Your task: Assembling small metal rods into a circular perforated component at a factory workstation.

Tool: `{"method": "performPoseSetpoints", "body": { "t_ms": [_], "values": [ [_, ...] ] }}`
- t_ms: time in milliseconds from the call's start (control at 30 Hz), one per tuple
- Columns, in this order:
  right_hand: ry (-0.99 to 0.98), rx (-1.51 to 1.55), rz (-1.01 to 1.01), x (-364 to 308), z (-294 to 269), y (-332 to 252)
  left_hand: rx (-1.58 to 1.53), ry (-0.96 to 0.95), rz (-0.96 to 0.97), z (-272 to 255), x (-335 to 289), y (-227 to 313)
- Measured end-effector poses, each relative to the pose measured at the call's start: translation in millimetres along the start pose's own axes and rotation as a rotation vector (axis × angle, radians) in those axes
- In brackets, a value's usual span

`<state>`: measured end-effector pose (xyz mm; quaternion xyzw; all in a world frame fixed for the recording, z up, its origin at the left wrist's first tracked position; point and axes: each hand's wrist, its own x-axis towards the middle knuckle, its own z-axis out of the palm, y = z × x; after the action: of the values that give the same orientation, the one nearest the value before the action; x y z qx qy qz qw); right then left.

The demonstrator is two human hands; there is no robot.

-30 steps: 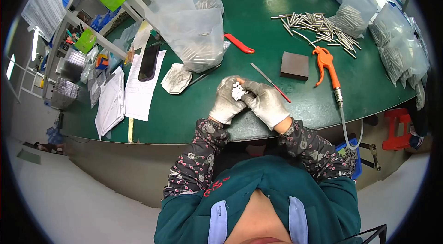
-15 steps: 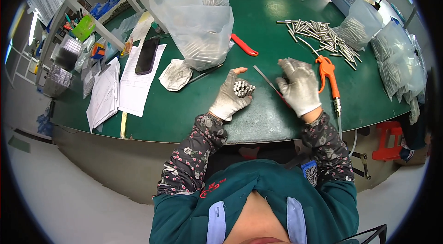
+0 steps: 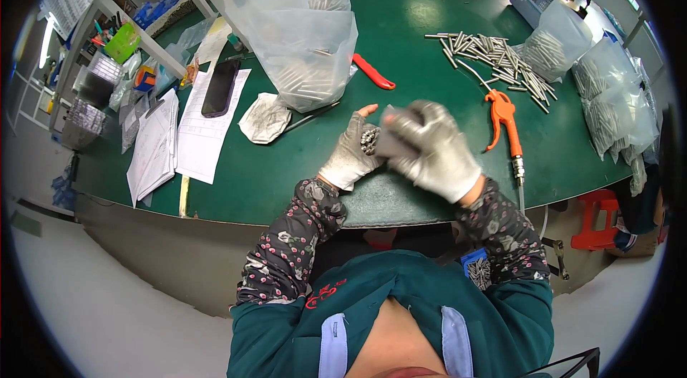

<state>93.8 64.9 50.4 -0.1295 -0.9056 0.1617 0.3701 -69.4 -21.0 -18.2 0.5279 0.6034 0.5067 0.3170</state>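
My left hand [image 3: 348, 156], in a pale work glove, rests on the green table [image 3: 286, 178] near its front edge, palm up. It holds a small bundle of short metal pins [image 3: 370, 140] with their ends showing. Close beside it on the right, my gloved right hand [image 3: 436, 153] grips a grey-brown block [image 3: 391, 136]. The block is pressed against the pin bundle, and the two hands touch.
A clear bag of metal pins [image 3: 304, 35] stands behind the hands, a red-handled tool [image 3: 373, 72] beside it. An orange air blow gun [image 3: 503, 119] and loose pins [image 3: 494, 55] lie to the right. Papers [image 3: 204, 128] and a dark phone [image 3: 220, 88] lie left.
My right hand left the bundle, reached right to the block on the table, picked it up and brought it back against the pins in my left hand.
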Motion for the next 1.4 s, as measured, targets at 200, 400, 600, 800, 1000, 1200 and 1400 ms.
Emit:
{"method": "performPoseSetpoints", "body": {
  "t_ms": [200, 400, 600, 800, 1000, 1200, 1400],
  "values": [
    [0.062, -0.422, 0.202, 17, -5, 25, 0.026, -0.032, -0.056, -1, 4, 7],
    [0.061, -0.538, 0.219, 14, 9, 25, -0.031, -0.071, -0.142, -3, 1, 12],
    [0.059, -0.153, 0.013, 7, 15, 0, -0.079, -0.033, 0.113, -1, -1, -4],
    [-0.058, -0.096, -0.132, 6, 14, -7, -0.007, -0.014, 0.048, -1, -2, 5],
    [0.051, -0.148, -0.005, 17, 5, 5, -0.067, -0.097, -0.063, -2, -2, -11],
    [0.043, -0.419, 0.147, 18, 2, 22, -0.236, -0.144, -0.128, -1, -5, -4],
    [0.038, -0.562, 0.131, 20, 10, 27, -0.138, -0.113, -0.090, -1, 0, -1]
  ]
}}
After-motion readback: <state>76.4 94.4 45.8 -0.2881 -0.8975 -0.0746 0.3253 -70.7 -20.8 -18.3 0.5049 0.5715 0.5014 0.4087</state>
